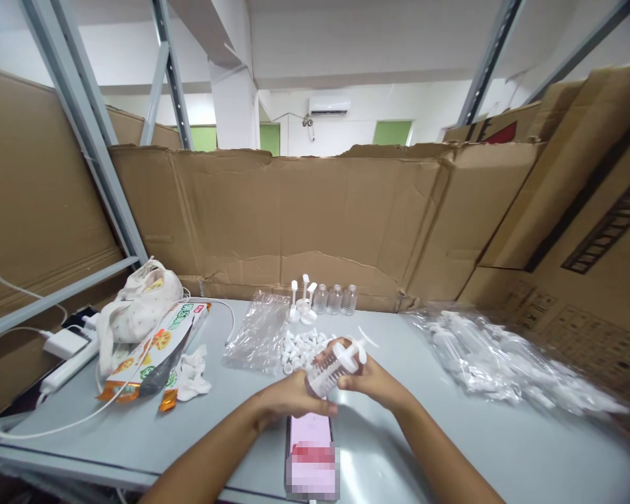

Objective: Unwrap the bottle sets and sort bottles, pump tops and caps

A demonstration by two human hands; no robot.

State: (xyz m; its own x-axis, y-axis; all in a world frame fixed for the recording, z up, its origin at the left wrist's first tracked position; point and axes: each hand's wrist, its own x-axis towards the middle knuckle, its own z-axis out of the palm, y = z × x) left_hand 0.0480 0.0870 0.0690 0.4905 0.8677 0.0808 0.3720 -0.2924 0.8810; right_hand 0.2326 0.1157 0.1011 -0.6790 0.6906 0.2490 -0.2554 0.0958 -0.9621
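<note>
Both hands meet over the middle of the grey table. My left hand [294, 397] is wrapped round the body of a clear ribbed plastic container [325, 372], which is tilted up to the right. At its white top [346, 357], my right hand [365, 378] has its fingers closed round a white piece. Behind the hands lies a pile of small white parts [297, 348]. Farther back stand three clear bottles [334, 299], with several white long-stemmed pieces [305, 304] to their left. Below the hands lies a lit phone [311, 430].
A clear plastic bag [260, 332] lies left of the pile. Bags of white parts [483, 360] cover the right side. On the left are a snack packet [160, 350], tissue [193, 374], a cloth bag [141, 304] and white cables. Cardboard [320, 217] walls the back.
</note>
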